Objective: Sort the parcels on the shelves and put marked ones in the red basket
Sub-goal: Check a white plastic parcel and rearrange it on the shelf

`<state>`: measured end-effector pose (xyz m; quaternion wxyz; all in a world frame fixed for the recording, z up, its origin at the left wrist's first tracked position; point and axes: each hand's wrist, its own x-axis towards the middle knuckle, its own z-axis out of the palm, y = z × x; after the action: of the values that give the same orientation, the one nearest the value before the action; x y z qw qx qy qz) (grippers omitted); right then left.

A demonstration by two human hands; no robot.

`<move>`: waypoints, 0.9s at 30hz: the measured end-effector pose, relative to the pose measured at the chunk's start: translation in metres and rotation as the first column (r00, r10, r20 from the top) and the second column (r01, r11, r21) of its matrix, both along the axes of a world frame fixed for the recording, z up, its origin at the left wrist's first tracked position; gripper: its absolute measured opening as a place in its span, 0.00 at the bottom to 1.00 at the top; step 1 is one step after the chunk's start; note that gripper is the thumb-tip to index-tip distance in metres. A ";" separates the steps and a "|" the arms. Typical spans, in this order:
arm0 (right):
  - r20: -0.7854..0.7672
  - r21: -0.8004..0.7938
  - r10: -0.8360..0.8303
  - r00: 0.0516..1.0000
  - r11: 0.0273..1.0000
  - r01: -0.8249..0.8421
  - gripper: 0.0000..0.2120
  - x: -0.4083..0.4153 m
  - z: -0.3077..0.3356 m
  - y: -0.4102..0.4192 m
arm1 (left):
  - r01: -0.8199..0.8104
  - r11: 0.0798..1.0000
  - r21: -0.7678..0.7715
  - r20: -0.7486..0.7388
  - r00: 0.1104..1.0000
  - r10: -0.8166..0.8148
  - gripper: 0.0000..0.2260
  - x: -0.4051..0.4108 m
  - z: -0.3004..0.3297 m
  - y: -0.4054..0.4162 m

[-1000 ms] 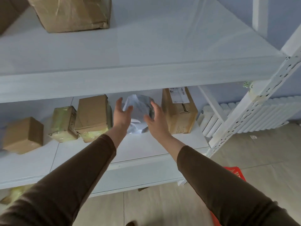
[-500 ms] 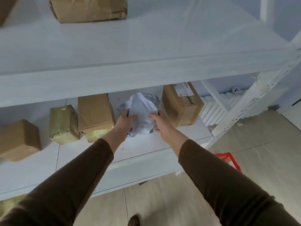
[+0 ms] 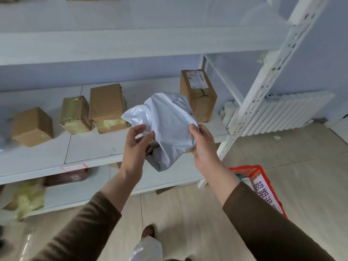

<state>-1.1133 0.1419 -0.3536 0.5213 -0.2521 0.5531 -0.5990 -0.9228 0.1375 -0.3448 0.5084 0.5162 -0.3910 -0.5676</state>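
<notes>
At the far left of the frame a plain brown box (image 3: 32, 126) sits on the middle shelf (image 3: 90, 147), and just right of it stand a smaller box wrapped in yellowish tape (image 3: 76, 114) and a dented carton (image 3: 107, 107) with torn tape along its lower edge, the two touching side by side. Below them, at the lower left, a blurred yellow-green packet (image 3: 28, 198) lies on the bottom shelf, with a dark flat item (image 3: 66, 178) behind a red-edged label on the shelf lip. In the middle of the frame the grey-white plastic mailer bag (image 3: 167, 127) is held up in front of the shelf, clear of its surface, crumpled and partly hiding the shelf edge behind it. The left hand (image 3: 136, 146) pinches a loose flap of the bag between thumb and fingertips; the right hand (image 3: 202, 144) grips the bag's right side with fingers curled behind it. Behind the bag, toward the upper right, a tall carton with a white shipping label (image 3: 197, 93) stands upright on the same shelf. Further right the white perforated upright (image 3: 263, 87) of the rack slants across a white ribbed radiator (image 3: 288, 113). At the lower right the red basket (image 3: 263, 185) rests on the floor, holding a white sheet printed with dark characters; what else is in it cannot be told.
</notes>
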 end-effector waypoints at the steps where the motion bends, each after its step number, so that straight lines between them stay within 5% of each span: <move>1: 0.035 -0.009 0.006 0.999 1.000 -0.006 0.09 -0.006 0.001 0.010 | -0.068 0.997 0.023 0.021 0.998 0.067 0.19 -0.002 -0.003 0.005; 5: 0.192 0.029 0.017 0.981 0.999 -0.023 0.09 -0.022 0.007 0.040 | -0.059 0.969 0.240 -0.050 0.996 0.073 0.40 -0.005 -0.010 0.024; 7: 0.271 0.097 0.003 0.962 0.995 -0.030 0.05 -0.027 0.011 0.049 | 0.131 0.967 0.217 -0.174 0.980 -0.094 0.35 -0.006 -0.005 0.033; 9: 0.317 0.170 0.030 0.948 0.981 -0.088 0.11 -0.032 0.017 0.057 | 0.252 0.950 0.186 -0.209 0.955 -0.212 0.27 -0.008 0.003 0.040; 13: 0.290 0.155 0.178 0.940 0.961 -0.230 0.16 -0.041 0.028 0.062 | 0.237 0.940 0.247 -0.262 0.950 -0.170 0.10 -0.017 0.020 0.046; 16: 0.248 0.115 0.235 0.940 0.956 -0.270 0.16 -0.045 0.031 0.063 | 0.287 0.925 0.249 -0.302 0.931 -0.207 0.10 -0.016 0.023 0.049; 23: 0.093 0.069 0.211 0.973 0.974 -0.218 0.09 -0.058 0.022 0.062 | 0.259 0.963 0.070 -0.099 0.963 -0.251 0.25 -0.013 0.031 0.058; 27: 0.044 -0.028 0.239 0.970 0.971 -0.238 0.15 -0.060 0.018 0.059 | 0.197 0.968 -0.153 0.132 0.975 -0.177 0.17 -0.024 0.037 0.063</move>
<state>-1.1735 0.2004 -0.3359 0.5995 -0.3086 0.4997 -0.5437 -0.9468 0.2003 -0.3078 0.4698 0.4655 -0.5129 -0.5473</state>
